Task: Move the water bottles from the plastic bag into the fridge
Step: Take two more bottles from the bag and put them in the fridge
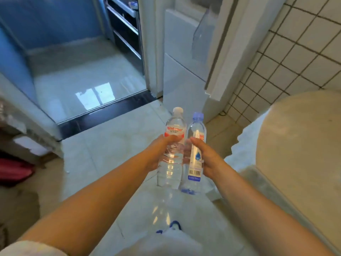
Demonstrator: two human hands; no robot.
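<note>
My left hand (156, 154) grips a clear water bottle with a red label and white cap (174, 133), held upright in front of me. Beside it, my right hand (206, 157) grips a slimmer bottle with a white-and-blue label and pale blue cap (196, 133). The two bottles almost touch. A white fridge (184, 58) stands ahead, its door (227, 43) swung open on the right. At the bottom edge lies white plastic with blue marks, probably the plastic bag (171, 235).
A round beige table (304, 145) with a white cloth stands at the right, against a white tiled wall (295, 52). To the left a doorway with a dark threshold (107, 111) leads to a glossy floor. Clutter and something red (14, 170) lie at the far left.
</note>
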